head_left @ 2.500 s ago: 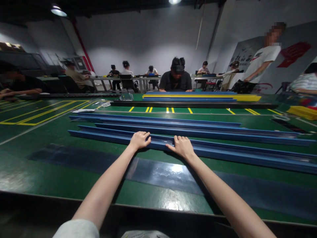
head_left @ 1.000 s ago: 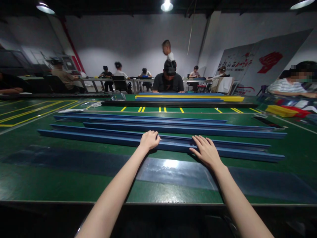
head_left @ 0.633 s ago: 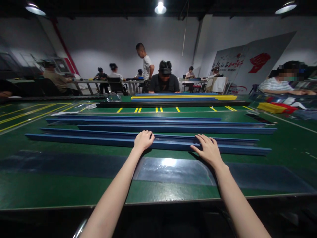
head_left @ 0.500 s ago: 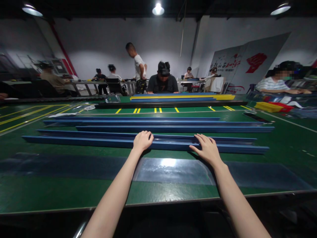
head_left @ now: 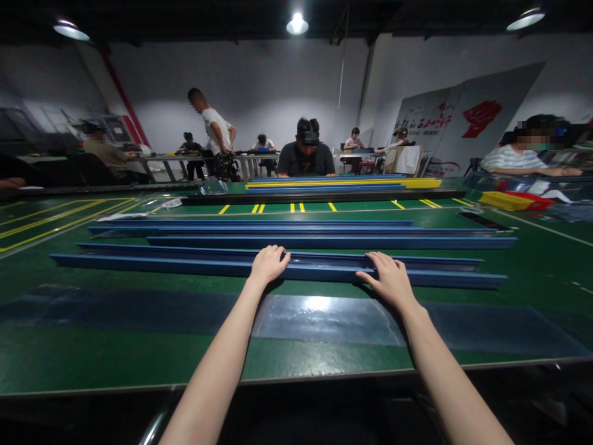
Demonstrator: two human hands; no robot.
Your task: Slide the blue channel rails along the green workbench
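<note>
A long blue plastic channel [head_left: 152, 262] lies across the green table in front of me. My left hand [head_left: 269, 264] is closed over its front wall near the middle, with the fingertips inside the groove and partly hidden. Farther right, my right hand [head_left: 386, 276] grips the same channel, thumb on the front face and fingers reaching over into the groove. Between me and the channel, a clear plastic strip [head_left: 319, 322] lies flat beneath my forearms. Behind the held channel rests another blue channel [head_left: 333, 241].
Beyond lie a black bar [head_left: 319, 198] and yellow strips [head_left: 417, 183]. A yellow tray [head_left: 504, 201] and a dark flat object [head_left: 484, 220] are at the right. Opposite sits a person in a dark shirt [head_left: 290, 159]; others sit or stand farther back.
Both hands stay on the blue channel with almost no movement. The view has shifted slightly. In the background, a standing person in a white shirt has moved left.
</note>
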